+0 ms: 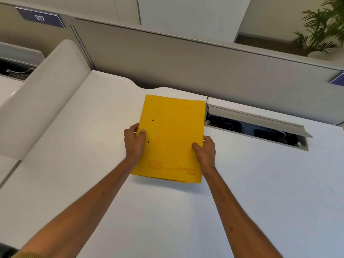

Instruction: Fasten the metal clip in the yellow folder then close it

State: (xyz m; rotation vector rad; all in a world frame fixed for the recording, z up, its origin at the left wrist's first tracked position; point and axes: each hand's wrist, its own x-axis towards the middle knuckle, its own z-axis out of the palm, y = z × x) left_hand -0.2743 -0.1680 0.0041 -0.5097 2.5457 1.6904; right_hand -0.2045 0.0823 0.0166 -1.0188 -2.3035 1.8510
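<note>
The yellow folder (pixel 171 135) is shut, front cover up, with red print near its lower edge and two small dark holes near its left edge. It sits over the middle of the white desk (pixel 130 211), its near edge slightly raised. My left hand (pixel 134 142) grips the folder's left edge, thumb on the cover. My right hand (pixel 204 151) grips the right edge, thumb on top as well. The metal clip is hidden inside the folder.
An open cable hatch (pixel 256 131) with its lid raised lies in the desk just right of the folder. A grey partition (pixel 186 58) runs along the back. A white curved divider (pixel 42 101) stands on the left. A plant (pixel 323 27) is at the top right.
</note>
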